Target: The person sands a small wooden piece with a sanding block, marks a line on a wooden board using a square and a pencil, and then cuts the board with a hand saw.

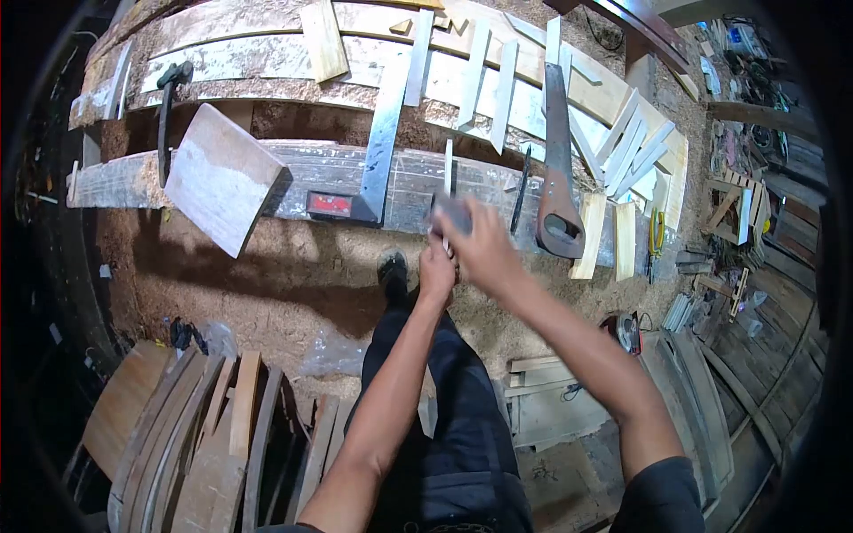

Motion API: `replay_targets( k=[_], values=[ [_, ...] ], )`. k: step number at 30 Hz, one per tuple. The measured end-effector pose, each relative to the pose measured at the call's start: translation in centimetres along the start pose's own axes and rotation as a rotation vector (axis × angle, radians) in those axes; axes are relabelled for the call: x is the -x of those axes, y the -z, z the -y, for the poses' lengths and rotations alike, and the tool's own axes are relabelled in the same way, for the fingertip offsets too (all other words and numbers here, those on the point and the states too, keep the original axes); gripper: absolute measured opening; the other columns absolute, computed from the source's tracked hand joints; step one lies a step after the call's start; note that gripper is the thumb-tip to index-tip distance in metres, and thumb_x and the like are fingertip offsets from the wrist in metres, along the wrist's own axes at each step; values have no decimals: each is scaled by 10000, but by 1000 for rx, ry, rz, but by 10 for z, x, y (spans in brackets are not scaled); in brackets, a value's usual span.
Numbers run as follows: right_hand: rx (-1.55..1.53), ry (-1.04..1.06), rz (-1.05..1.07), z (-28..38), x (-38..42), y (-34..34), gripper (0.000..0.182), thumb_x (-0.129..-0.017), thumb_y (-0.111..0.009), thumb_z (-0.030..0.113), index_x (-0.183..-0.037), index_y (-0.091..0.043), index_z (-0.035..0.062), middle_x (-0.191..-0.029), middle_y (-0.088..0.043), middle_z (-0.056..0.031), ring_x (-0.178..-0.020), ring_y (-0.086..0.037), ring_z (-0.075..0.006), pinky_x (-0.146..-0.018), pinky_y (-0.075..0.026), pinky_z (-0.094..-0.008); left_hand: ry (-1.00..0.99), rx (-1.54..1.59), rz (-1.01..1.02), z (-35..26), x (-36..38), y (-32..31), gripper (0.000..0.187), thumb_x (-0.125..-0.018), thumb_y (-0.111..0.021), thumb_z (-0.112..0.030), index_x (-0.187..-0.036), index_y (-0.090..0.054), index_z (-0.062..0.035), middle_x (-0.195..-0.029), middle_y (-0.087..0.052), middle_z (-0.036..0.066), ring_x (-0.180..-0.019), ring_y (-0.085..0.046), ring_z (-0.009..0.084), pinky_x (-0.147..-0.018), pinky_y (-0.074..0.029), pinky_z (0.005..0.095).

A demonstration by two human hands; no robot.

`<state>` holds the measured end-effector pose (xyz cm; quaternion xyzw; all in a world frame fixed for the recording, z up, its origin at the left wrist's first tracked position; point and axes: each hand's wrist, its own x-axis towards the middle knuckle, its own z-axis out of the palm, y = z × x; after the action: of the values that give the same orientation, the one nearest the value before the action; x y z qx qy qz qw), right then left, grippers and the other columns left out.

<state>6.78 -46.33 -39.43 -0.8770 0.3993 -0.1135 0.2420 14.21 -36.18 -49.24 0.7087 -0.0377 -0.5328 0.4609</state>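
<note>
A narrow light wood strip points away from me over the edge of the dark plank bench. My left hand is closed round its near end. Just above and to the right, my right hand grips a small dark block against the strip; motion blurs it, and its kind is unclear. Left of the strip lies a metal square with a red mark on its dark stock. A dark thin tool and a handsaw lie to the right.
A clamp and a tilted board are on the left. Cut strips and yellow-handled pliers lie on the right. Curved wooden pieces stand at lower left, and sawdust covers the floor.
</note>
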Motion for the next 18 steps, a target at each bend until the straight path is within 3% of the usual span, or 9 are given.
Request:
replay_targets(
  k=[2,4,5,7,8,10,12,15,18],
  values=[
    [23,-32,60,16,18,-5,528,-921,-638,88,-1441,-567,152,-1381,-507,-294,-1172,-563,-433,-978,-519,-557,-6,-7,10,1,0,-1,612,-1076,-345,-663,-753,-464,-156,-575,-365,-61,-438,-314,101,-418,-266,293],
    [28,-36,-21,-1,-19,0,502,-942,-642,126,-1439,-568,144,-1372,-503,-310,-1164,-562,-436,-949,-540,-567,237,-24,166,-26,4,17,602,-1083,-331,-653,-752,-455,-166,-567,-358,-63,-434,-306,100,-419,-265,292],
    [20,-75,-53,-14,-46,0,482,-956,-643,150,-1433,-574,145,-1345,-519,-326,-1146,-571,-450,-936,-543,-576,337,0,174,-39,8,19,635,-1079,-324,-664,-723,-452,-155,-582,-427,-38,-435,-352,108,-419,-268,307],
    [-45,-147,-195,-40,-94,7,339,-992,-623,167,-1329,-643,139,-1168,-601,-337,-1088,-603,-491,-932,-549,-539,483,194,274,-54,13,21,626,-1073,-319,-680,-732,-425,-166,-572,-356,-51,-424,-301,108,-405,-228,303],
    [-108,-297,9,-48,-110,21,486,-966,-674,194,-1441,-606,110,-1106,-648,-278,-1073,-627,-415,-945,-526,-479,553,288,327,-59,14,23,622,-1071,-316,-688,-737,-412,-172,-567,-321,-58,-419,-275,108,-398,-208,302],
    [-88,-378,114,-58,-113,31,511,-978,-681,216,-1459,-589,73,-1073,-697,-229,-1063,-665,-301,-944,-526,-384,614,355,516,-67,9,31,637,-1057,-300,-718,-757,-400,-165,-559,-285,-63,-403,-227,93,-389,-175,284],
    [-456,-479,-69,-63,-84,22,537,-1002,-674,248,-1482,-559,37,-1119,-709,-201,-1082,-648,-217,-934,-514,-335,667,397,709,-74,6,40,651,-1049,-296,-730,-765,-406,-155,-552,-307,-62,-384,-222,77,-377,-176,270],
    [-944,-710,-250,-46,-29,18,594,-1044,-653,283,-1526,-487,-23,-1265,-684,-144,-1098,-610,-113,-919,-494,-262,730,572,819,-91,15,41,676,-1023,-340,-757,-795,-443,-129,-542,-321,-66,-349,-221,41,-356,-187,220],
    [-1037,-830,-404,-24,12,18,640,-1054,-640,256,-1540,-406,-90,-1323,-652,-179,-1126,-662,-174,-952,-526,-300,681,696,895,-90,15,40,663,-1045,-357,-714,-853,-495,-94,-599,-389,-44,-355,-256,37,-361,-216,212]
  ],
)
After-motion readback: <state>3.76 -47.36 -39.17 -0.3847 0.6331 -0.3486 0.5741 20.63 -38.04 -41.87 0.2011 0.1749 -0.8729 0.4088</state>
